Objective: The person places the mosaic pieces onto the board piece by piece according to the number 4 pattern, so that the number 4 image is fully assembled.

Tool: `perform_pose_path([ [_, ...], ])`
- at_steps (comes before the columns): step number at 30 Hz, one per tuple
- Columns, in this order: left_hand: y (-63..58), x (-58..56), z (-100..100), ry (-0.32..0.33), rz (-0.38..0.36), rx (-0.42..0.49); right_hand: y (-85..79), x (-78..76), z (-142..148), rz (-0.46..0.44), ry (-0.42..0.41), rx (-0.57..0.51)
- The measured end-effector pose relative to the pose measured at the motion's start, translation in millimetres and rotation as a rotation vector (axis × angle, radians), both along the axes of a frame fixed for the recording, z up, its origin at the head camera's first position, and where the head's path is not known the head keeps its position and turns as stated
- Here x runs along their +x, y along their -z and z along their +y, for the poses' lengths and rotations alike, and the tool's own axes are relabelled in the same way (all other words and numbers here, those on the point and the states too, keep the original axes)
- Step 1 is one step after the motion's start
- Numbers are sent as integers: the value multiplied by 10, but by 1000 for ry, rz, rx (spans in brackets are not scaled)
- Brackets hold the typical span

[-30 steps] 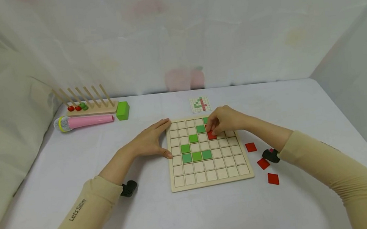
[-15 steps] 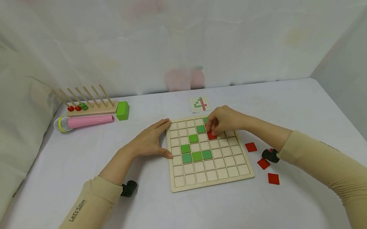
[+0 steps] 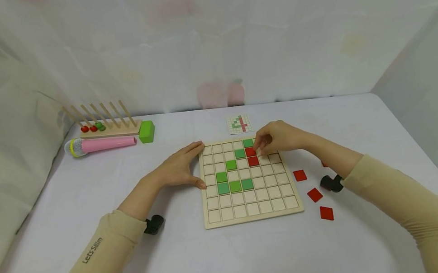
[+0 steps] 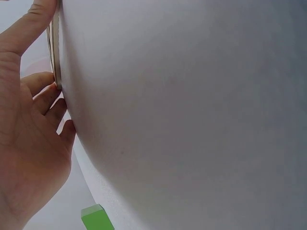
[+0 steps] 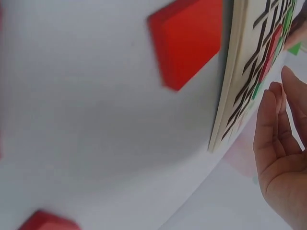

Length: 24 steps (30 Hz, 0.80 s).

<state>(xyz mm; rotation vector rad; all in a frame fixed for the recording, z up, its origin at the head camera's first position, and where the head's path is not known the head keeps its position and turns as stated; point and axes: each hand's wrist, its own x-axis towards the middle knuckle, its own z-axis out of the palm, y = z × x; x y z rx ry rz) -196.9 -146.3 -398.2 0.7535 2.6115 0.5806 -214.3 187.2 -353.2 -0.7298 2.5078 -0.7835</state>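
A square wooden grid board lies on the white table. My left hand rests at its left edge, thumb and fingers spread along the rim; the left wrist view shows the fingertips at the board's side. Green tiles sit in several cells, stepping up toward the top. Two red tiles fill cells in one column, under the top green tile. Over the board's upper right is my right hand, fingers bent, with a gap between thumb and fingers and nothing held in the right wrist view.
Loose red tiles lie right of the board, one partly behind the right forearm. A small pattern card lies beyond the board. At the back left are a peg rack with beads, a pink toy microphone and a green block.
My right hand has let go of the red tile and drawn back to the right, uncovering both red tiles on the board. The left hand has stayed in place.
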Motion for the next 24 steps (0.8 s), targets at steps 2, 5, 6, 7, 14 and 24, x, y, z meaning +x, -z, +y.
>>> perform_pose_path([
  [2,2,-3,0,0,2,-2,-16,12,52,-1,-1,-1],
  [5,4,-6,-2,0,4,-5,-19,27,142,-17,14,5],
  [6,4,-7,-2,0,4,-6,-13,29,177,-22,20,8],
  [7,4,-8,-2,1,4,-8,-5,29,216,-29,26,10],
  [14,4,-16,-2,2,0,-7,45,49,507,-88,19,20],
  [24,10,-12,-3,1,-4,-5,79,161,750,-244,-68,6],
])
